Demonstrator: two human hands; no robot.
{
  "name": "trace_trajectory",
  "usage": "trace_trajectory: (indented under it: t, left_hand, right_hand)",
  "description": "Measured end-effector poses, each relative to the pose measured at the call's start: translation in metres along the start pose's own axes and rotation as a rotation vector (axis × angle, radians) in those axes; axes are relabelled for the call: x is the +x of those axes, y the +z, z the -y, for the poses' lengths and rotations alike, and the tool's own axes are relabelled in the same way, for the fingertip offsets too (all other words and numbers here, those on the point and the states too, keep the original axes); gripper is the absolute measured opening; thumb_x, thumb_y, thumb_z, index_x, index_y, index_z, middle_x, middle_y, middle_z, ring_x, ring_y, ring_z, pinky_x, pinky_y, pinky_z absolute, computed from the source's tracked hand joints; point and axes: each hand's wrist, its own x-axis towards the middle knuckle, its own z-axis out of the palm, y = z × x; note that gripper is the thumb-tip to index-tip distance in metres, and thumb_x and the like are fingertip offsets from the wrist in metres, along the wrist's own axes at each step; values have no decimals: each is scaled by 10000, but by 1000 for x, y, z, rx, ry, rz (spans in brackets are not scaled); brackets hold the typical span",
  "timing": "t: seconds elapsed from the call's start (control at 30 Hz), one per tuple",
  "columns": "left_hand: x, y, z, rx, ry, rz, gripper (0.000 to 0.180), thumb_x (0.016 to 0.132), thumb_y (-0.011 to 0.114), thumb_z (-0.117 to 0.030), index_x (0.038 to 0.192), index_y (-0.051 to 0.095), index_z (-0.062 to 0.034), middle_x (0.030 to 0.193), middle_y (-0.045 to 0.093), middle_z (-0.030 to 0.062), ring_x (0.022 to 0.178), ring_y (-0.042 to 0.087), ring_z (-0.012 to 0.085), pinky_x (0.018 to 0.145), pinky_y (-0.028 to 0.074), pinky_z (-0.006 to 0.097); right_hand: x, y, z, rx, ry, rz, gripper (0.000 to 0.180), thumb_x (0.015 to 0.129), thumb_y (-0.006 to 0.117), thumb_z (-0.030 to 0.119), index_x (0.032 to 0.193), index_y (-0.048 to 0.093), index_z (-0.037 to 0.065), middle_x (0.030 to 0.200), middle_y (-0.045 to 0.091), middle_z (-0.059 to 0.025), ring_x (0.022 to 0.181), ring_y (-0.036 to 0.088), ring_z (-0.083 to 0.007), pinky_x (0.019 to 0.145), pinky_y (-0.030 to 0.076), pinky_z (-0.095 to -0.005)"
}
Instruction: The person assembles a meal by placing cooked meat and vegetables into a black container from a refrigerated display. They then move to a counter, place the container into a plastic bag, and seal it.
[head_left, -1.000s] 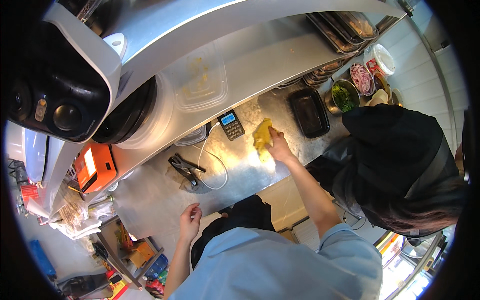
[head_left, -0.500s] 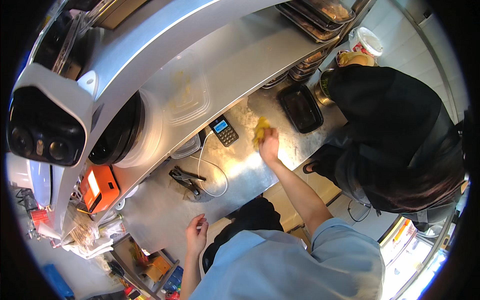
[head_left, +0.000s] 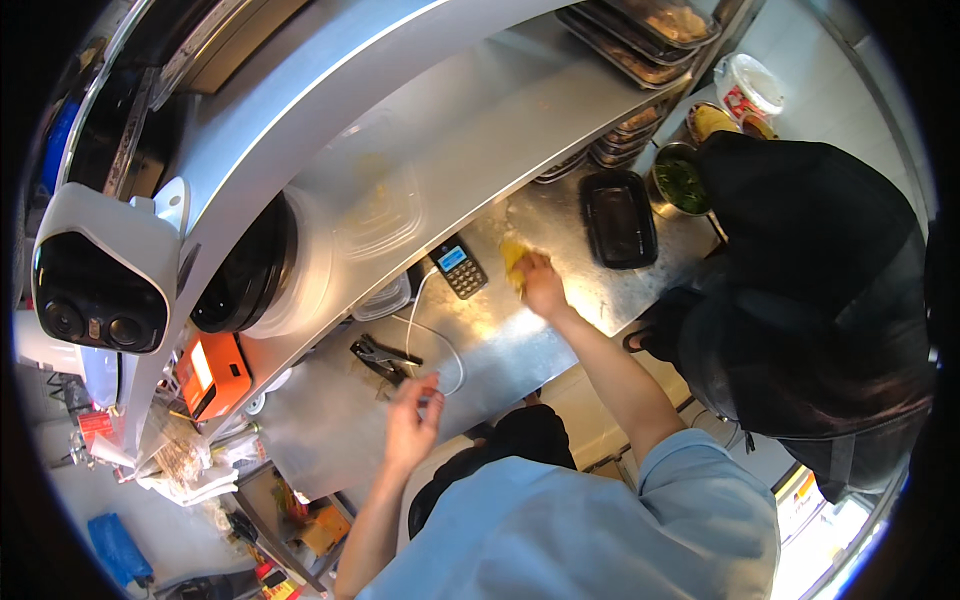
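A crumpled yellow cloth (head_left: pixel 514 262) is gripped in my right hand (head_left: pixel 541 284), which presses it on the metal counter (head_left: pixel 330 440). Just left of the cloth lies a small keypad device (head_left: pixel 460 268) with a lit screen, and a white cable (head_left: pixel 462 372) curls over the counter from it. My left hand (head_left: pixel 414 418) hovers at the counter's near edge, fingers loosely bent and apart, holding nothing. Beyond its fingertips rests a black two-armed hand tool (head_left: pixel 384 354); its exact kind is unclear.
A black tray (head_left: pixel 619 220) sits right of the cloth, beside a metal pot (head_left: pixel 680 180) of greens. Someone in black (head_left: pixel 810 300) stands close at my right. Above the counter runs a metal shelf (head_left: pixel 480 130) carrying lidded containers (head_left: pixel 650 35) and an orange box (head_left: pixel 212 375).
My left hand has risen and moved right, toward the black tool. The right hand and cloth have shifted slightly over the counter. The view has turned a little, uncovering more of the pot.
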Motion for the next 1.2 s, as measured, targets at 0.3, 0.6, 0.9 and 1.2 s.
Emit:
trace_trajectory:
  t: [0.3, 0.6, 0.9, 1.2]
  left_hand:
    - [38, 14, -12, -59, -5, 0, 218, 907, 619, -52, 1121, 655, -22, 971, 681, 102, 847, 662, 178, 702, 530, 291]
    - [51, 7, -64, -16, 144, -244, 182, 890, 613, -34, 1064, 638, 12, 1002, 649, 123, 861, 656, 200, 686, 553, 302]
    - [117, -67, -54, -290, -86, -458, 466, 918, 626, -134, 1297, 495, 105, 916, 685, 164, 737, 684, 180, 598, 567, 288]
    - [171, -59, -61, -392, -222, -678, 451, 864, 664, -184, 1116, 554, 174, 589, 644, 156, 459, 634, 215, 446, 515, 311]
  right_hand:
    - [-85, -115, 21, 571, 287, -136, 371, 787, 630, -12, 1152, 577, 29, 1188, 567, -154, 1140, 561, -338, 981, 444, -364]
    - [166, -297, 23, 230, -62, -477, 434, 809, 611, 152, 1201, 569, -29, 1163, 572, -229, 1092, 554, -415, 964, 449, -419]
    - [165, -250, 95, 34, -340, 24, 396, 792, 681, 156, 1173, 631, 60, 1129, 553, -158, 1113, 536, -332, 959, 442, -387]
    - [63, -237, 121, 570, -239, 89, 301, 740, 723, 67, 1034, 669, 30, 1040, 613, -119, 1016, 604, -295, 898, 459, -346]
